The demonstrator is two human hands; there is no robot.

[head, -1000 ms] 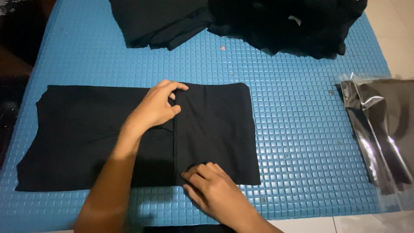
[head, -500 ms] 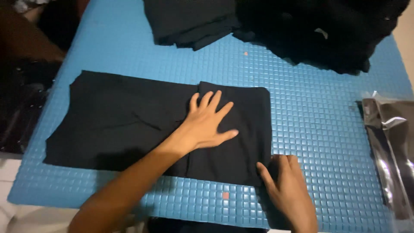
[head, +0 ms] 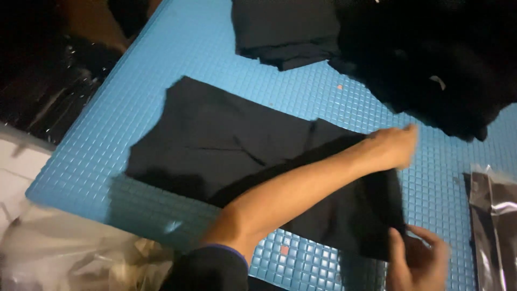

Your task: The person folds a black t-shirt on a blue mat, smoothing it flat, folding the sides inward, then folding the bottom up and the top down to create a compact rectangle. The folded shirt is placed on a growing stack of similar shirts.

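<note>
Two hands on the black garment (head: 226,140): left hand (head: 396,146) lies flat across its far-right part, right hand (head: 417,258) pinches its near-right corner, fold half done.

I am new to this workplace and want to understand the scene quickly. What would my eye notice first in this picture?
First you would see the black garment lying flat in the middle of the blue gridded mat. The left hand reaches across to its far right edge, and the right hand is at its near right corner. A heap of black clothes lies at the top right, and a clear plastic bag sits at the right edge.
</note>
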